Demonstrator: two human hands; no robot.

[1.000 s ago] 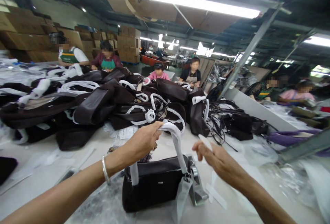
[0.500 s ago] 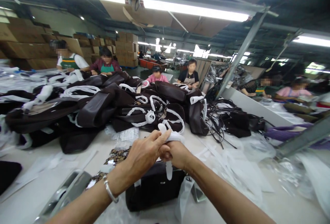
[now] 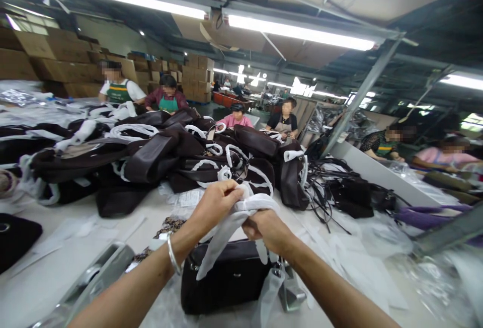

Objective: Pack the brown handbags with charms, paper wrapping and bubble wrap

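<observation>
A dark bag (image 3: 226, 277) stands on the white table just below my hands. White wrapping (image 3: 222, 240) covers a strap above it, and a long loose end hangs down in front of the bag. My left hand (image 3: 219, 199), with a silver bangle at the wrist, pinches the wrapping from the left. Around the wrapped strap on the right, my right hand (image 3: 267, 227) has its fingers closed. A second white end hangs below my right hand.
Behind my hands lies a heap of dark bags (image 3: 151, 159) with white-wrapped handles. A metal tool (image 3: 94, 277) lies at the lower left, clear plastic (image 3: 433, 288) at the right. Several people sit beyond the heap; a slanted metal post (image 3: 362, 91) rises at the right.
My left hand has moved apart from my right hand, drawing the white wrapping out into a long loose end. The view has shifted slightly left.
</observation>
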